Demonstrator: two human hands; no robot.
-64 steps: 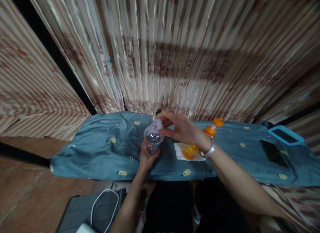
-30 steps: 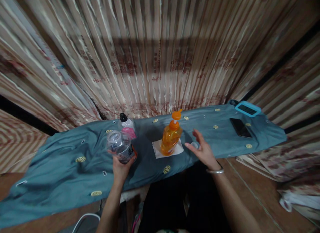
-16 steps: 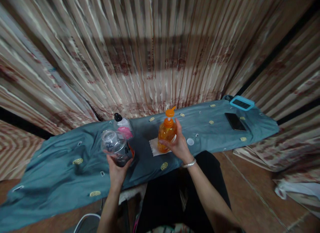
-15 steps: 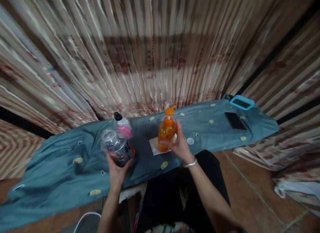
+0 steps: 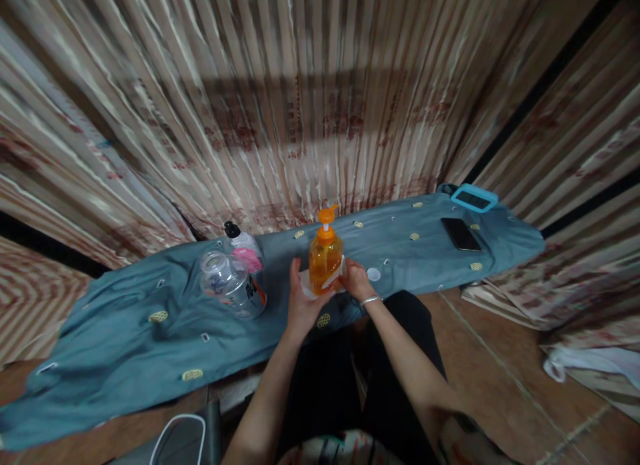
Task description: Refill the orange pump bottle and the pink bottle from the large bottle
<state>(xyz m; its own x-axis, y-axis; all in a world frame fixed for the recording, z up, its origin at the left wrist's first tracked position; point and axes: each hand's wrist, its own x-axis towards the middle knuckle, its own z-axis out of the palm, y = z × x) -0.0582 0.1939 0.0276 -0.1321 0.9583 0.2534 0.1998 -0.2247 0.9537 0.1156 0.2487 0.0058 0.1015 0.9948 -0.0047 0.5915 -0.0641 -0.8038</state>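
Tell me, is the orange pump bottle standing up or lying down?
Standing upright: the orange pump bottle rests on a white napkin with its pump pointing up, the left hand and right hand around its base.

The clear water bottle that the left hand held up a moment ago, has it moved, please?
Yes. The clear water bottle now stands on the blue cloth before the pink-labelled bottle; the left hand has gone to the orange pump bottle.

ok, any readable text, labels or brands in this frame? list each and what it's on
Nothing can be quoted; every print is too blurred or too small.
Orange pump bottle, held between left hand and right hand: no readable label.
Clear bottle: dark and red label print, illegible.
Pink-labelled bottle: illegible.
Curtain: reddish marks, unreadable.
Black phone and blue-cased device: screens dark.
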